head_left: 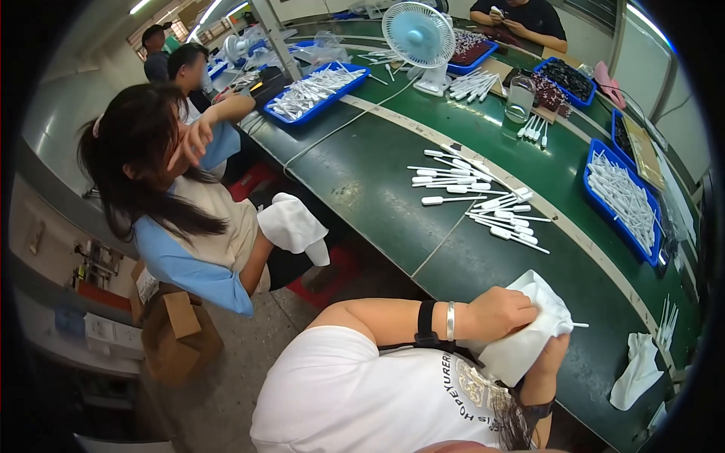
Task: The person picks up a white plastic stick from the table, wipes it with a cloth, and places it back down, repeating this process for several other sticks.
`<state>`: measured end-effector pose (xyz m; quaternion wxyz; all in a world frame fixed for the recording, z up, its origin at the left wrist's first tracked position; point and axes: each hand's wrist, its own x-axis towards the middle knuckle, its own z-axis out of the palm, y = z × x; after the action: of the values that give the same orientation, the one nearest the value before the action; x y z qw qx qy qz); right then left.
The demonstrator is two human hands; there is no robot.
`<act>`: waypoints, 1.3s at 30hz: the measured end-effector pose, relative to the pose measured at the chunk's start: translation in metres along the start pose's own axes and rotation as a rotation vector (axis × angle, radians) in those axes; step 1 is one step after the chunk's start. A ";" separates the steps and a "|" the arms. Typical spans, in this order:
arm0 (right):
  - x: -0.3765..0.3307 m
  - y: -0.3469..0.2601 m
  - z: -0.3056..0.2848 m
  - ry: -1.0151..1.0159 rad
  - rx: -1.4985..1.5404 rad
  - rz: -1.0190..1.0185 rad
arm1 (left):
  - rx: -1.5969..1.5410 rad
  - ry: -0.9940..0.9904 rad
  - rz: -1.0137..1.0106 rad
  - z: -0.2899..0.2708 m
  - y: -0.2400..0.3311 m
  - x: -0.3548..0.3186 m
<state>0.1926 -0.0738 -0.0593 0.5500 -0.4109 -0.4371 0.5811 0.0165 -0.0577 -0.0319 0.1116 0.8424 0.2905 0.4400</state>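
Note:
My left hand [498,313], with a silver bracelet and a black band at its wrist, grips a white cloth [513,356] at the table's near edge. Below and to its right, my right hand [549,358] is closed around the same cloth. Out of the cloth's right side pokes the thin tip of a white stick [580,325]; the rest is wrapped and hidden. Just beyond my hands lies a loose pile of white plastic sticks with wide handles [472,189] on the green table [355,181].
On the right are a blue tray of white sticks [623,200] and a second white cloth [636,371]. A fan [418,36], a glass jar [519,98] and another stick tray [317,89] stand farther off. A co-worker [189,219] sits at left, holding a cloth.

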 end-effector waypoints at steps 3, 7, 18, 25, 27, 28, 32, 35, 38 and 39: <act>-0.002 -0.020 -0.003 -0.073 0.321 0.171 | 0.033 0.025 0.048 -0.004 0.002 0.006; -0.010 0.002 -0.001 0.019 0.235 0.117 | 0.031 -0.060 0.100 -0.002 -0.002 0.005; 0.010 -0.014 -0.017 0.202 0.282 -0.044 | -0.021 -0.126 -0.048 -0.022 -0.014 -0.005; -0.003 -0.010 -0.032 -0.013 0.209 0.052 | -1.051 -0.296 -1.034 -0.022 -0.017 -0.013; -0.009 -0.006 -0.030 -0.186 -0.032 0.136 | -1.060 -0.313 -1.048 -0.015 -0.014 -0.011; -0.011 -0.004 -0.020 -0.215 -0.101 0.114 | -1.066 -0.325 -1.068 -0.011 -0.012 -0.010; -0.013 0.009 0.012 -0.080 0.006 0.100 | -1.082 -0.354 -1.031 0.002 -0.008 -0.005; -0.010 0.005 0.011 -0.030 0.133 0.130 | -1.010 -0.356 -0.963 0.008 -0.006 -0.008; -0.007 -0.002 0.009 -0.094 0.212 0.195 | -0.856 -0.339 -0.888 0.011 -0.005 -0.013; -0.007 -0.003 0.010 -0.099 0.213 0.199 | -0.841 -0.335 -0.870 0.011 -0.004 -0.013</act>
<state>0.1846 -0.0814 -0.0538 0.5078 -0.3623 -0.3565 0.6956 0.0183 -0.0611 -0.0493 0.6464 0.5885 0.3872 0.2932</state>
